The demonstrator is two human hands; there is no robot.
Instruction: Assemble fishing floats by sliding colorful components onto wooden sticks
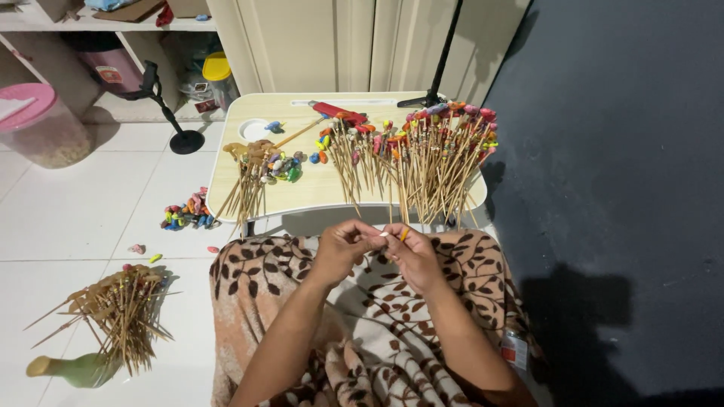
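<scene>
A dark wall (618, 151) fills the right side of the scene, and white floor tiles (68, 203) the left. Near the camera a brown blanket (377, 332) with a leaf pattern covers the person's lap. Just beyond it stands a low pale table (302, 192) with a round recess at its far left. On the table's right half lies a broad heap of sticks (430, 162) tipped with small coloured pieces; a smaller bunch (249, 177) lies at the left, with loose coloured bits beside it, and a red tool (339, 113) sits at the far edge. On the floor at near left another stick bundle (124, 309) rests over a green bottle (75, 369). A pile of coloured pieces (188, 212) lies on the tiles just left of the table. Far left stands a clear tub (41, 124) with a pink lid, and behind it shelves hold a pink bin bearing a small red and white label, and a jar with a yellow lid (217, 68). A black stand (170, 113) rests on the floor between them. A bottle with a red and white label (514, 348) lies by the person's right forearm. Over the blanket, the left hand (341, 249) and right hand (413, 252) meet, fingertips pinched together on a small orange piece (404, 234) and something pale between them, too small to make out.
</scene>
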